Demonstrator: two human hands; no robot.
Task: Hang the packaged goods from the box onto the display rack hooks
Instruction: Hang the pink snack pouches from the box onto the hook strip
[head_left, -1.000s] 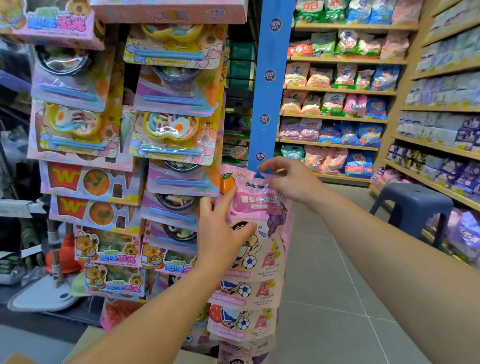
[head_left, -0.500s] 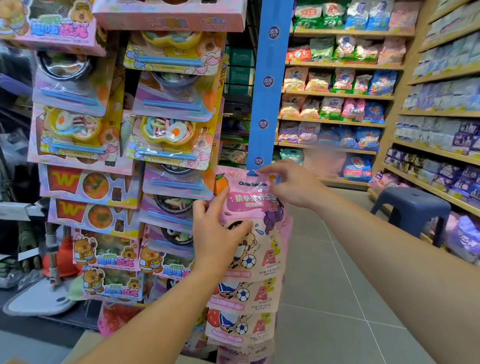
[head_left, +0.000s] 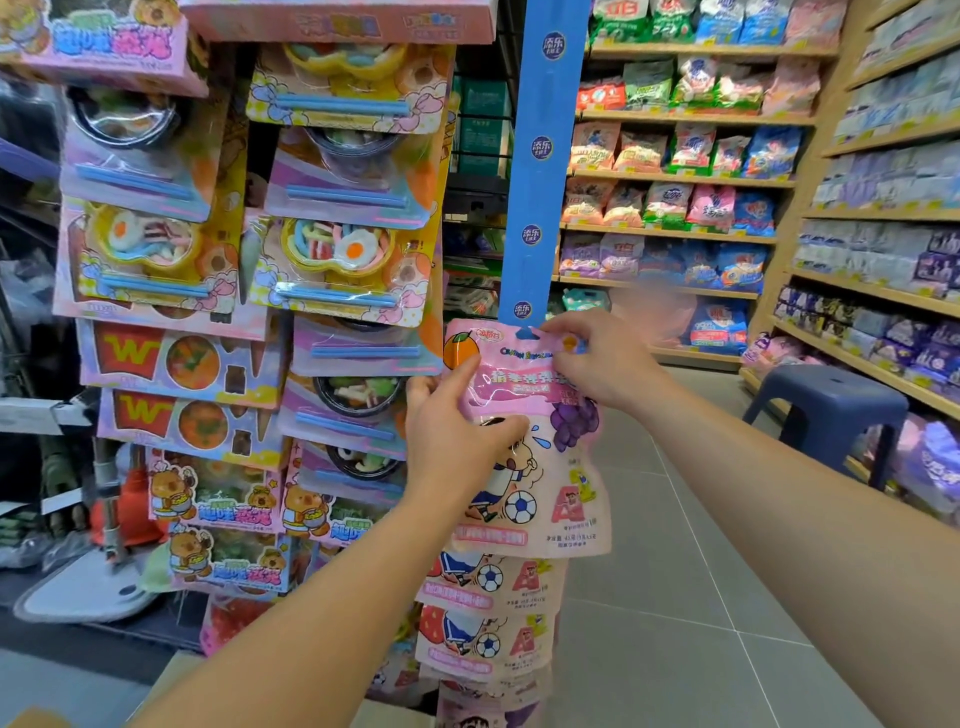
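Hands meet on one pink candy pouch (head_left: 524, 447), held upright just right of the frame's centre, its long axis running from twelve to six o'clock, its printed face toward the camera and its hang-hole end at twelve. The left hand (head_left: 457, 441) grips the pouch's nine o'clock edge, thumb curled across the front over the cartoon print and fingers tucked behind. The right hand (head_left: 597, 364) pinches the top corner at about one o'clock, fingertips (head_left: 558, 332) bent over the header just beside the hole. That top edge sits right at the foot of a blue hanging strip (head_left: 543, 156), which rises straight toward twelve o'clock; whether the hole has caught a hook there cannot be told. Directly below, toward six o'clock, more pouches of the same kind (head_left: 488, 613) hang in an overlapping column, also upright. At nine o'clock the display rack carries blister-packed toy food sets (head_left: 337, 249), their cards tilted slightly. Store shelves of bagged goods (head_left: 675, 171) fill the two o'clock area, and a blue stool (head_left: 826, 410) stands on the tiled floor at three o'clock.
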